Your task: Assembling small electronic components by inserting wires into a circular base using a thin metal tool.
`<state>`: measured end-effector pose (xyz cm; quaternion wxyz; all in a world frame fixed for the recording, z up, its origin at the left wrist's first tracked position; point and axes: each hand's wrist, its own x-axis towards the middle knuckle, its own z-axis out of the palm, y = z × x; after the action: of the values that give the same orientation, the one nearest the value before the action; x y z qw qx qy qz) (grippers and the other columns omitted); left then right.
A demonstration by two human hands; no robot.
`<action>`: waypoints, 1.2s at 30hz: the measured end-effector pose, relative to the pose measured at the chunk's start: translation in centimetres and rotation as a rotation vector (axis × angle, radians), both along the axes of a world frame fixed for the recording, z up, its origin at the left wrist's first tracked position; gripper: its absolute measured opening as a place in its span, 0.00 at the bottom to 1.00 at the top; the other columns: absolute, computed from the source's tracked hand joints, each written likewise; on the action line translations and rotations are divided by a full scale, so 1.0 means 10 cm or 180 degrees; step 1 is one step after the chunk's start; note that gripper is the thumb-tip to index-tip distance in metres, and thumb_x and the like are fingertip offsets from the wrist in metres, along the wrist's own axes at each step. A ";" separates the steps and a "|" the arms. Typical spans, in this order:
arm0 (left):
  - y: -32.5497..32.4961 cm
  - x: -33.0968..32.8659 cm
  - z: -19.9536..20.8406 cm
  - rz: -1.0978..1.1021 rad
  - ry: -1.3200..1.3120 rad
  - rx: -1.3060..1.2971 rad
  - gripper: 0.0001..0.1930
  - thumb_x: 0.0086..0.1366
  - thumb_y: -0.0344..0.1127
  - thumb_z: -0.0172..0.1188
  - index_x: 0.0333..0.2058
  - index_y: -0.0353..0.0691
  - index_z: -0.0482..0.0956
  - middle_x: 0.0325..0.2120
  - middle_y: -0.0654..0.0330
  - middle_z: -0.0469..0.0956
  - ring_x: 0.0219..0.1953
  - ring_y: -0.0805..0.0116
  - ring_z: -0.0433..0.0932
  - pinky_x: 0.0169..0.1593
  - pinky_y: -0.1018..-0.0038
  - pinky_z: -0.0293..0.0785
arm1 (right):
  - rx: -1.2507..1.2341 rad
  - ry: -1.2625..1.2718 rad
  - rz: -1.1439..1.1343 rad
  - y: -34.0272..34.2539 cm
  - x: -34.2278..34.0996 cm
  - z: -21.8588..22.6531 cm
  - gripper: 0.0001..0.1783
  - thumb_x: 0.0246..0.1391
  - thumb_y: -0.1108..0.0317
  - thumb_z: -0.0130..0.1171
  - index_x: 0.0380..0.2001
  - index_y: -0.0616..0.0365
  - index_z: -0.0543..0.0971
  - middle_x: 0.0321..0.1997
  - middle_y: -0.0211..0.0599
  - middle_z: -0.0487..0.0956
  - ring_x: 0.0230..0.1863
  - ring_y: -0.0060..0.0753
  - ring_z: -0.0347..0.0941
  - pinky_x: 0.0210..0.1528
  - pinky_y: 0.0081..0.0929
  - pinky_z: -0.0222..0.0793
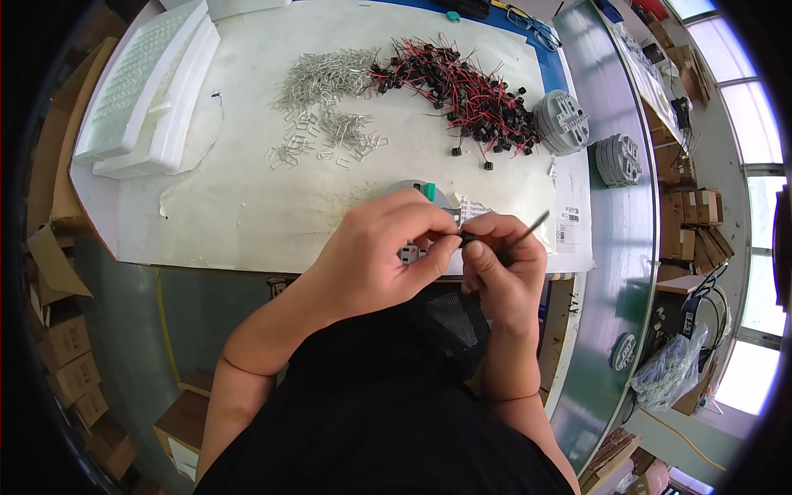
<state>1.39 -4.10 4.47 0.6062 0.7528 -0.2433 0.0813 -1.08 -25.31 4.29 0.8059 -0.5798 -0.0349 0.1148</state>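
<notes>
Over the table's near edge my two hands meet, fingertips to fingertips. My left hand is closed in a pinch at a small black part, mostly hidden by fingers. My right hand pinches the same part from the other side. A thin dark rod-like tool sticks out of its curled fingers, pointing up and right; its kind cannot be made out. Beneath the hands lies a round grey plate, largely covered, with a green piece on it.
Farther back lie a pile of bent metal wire clips and a heap of black parts with red and black wires. Stacked grey discs stand at the right edge. White foam trays sit at the left; glasses lie far right.
</notes>
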 end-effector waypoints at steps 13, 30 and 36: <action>0.10 0.09 -0.04 -0.1181 0.2584 -0.1543 0.07 0.69 0.29 0.70 0.41 0.32 0.84 0.32 0.67 0.83 0.33 0.83 0.78 0.37 0.82 0.75 | -0.0555 -0.0834 -0.0141 0.01 0.00 -0.03 0.12 0.60 0.83 0.70 0.46 0.64 0.84 0.50 0.39 0.82 0.41 0.23 0.76 0.40 0.21 0.73; 0.00 -0.05 -0.43 0.0626 -0.0162 0.1136 0.06 0.55 0.31 0.72 0.30 0.44 0.84 0.52 0.57 0.77 0.59 0.49 0.71 0.62 0.56 0.70 | -0.3921 -0.1631 0.0137 0.07 0.09 0.07 0.13 0.54 0.83 0.67 0.43 0.61 0.83 0.53 0.37 0.80 0.33 0.39 0.82 0.33 0.31 0.78; -0.01 -0.07 -0.48 0.0597 0.0055 0.1000 0.08 0.55 0.33 0.74 0.33 0.43 0.83 0.56 0.55 0.76 0.61 0.49 0.71 0.64 0.55 0.69 | -0.4648 -0.2037 0.0529 0.13 0.09 0.12 0.11 0.56 0.79 0.67 0.43 0.59 0.83 0.53 0.36 0.79 0.32 0.44 0.83 0.31 0.38 0.77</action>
<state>0.67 -4.18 -0.28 0.4730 0.8583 -0.1766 0.0920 -0.21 -24.01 5.53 0.1626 -0.9611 -0.2235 -0.0036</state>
